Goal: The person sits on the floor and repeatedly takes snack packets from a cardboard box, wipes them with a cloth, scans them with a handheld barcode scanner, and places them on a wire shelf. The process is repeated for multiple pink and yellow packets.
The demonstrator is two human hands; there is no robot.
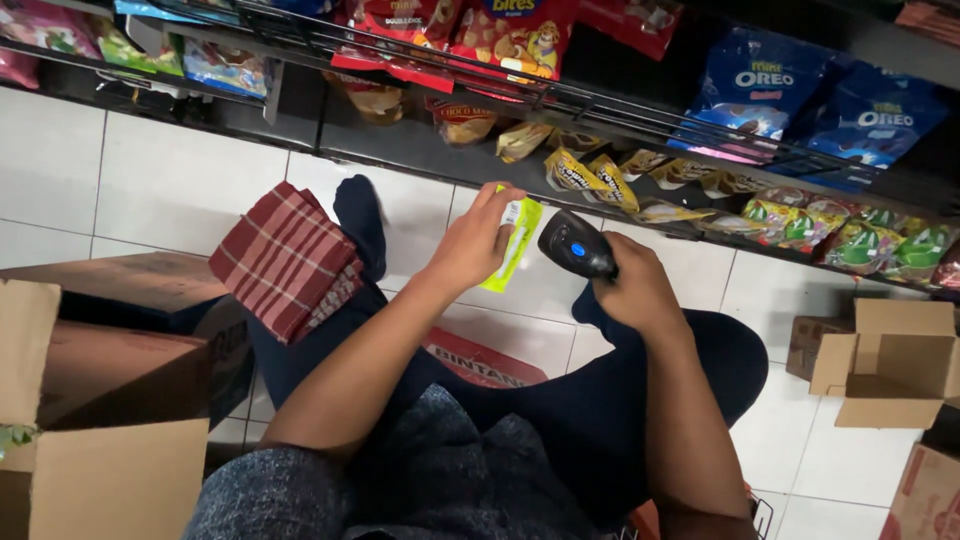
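Head view looks down at a person sitting on a white tile floor [170, 185] in front of a shop shelf [640, 130]. The shelf is the biggest thing here. It runs above both hands, and it is full of snack bags: red ones [500, 35] above the left hand and blue ones [765, 85] above and to the right of the right hand. Small yellow packs [585, 175] lie on the low shelf just above the right hand.

A big brown box [100, 400] stands open, well to the left of the left hand and lower down. A smaller open box [890, 365] sits on the floor to the right of the right hand. Another box corner [925, 495] shows low on that side.

The person's legs in dark blue pants [620, 400] are under both hands. A red checked cloth [285, 260] lies over one leg, to the left of the left hand. A foot in a dark sock [360, 220] sticks up just beside the cloth.

The left hand [475, 240] is closed around a small yellow-green packet [515, 245]. The fingers pinch its top and the packet hangs down on the right side of that hand. The right hand [635, 290] grips a black scanner [575, 245] with a blue button. The scanner pokes out of the top of that hand. Its head is right next to the packet, between the two hands.
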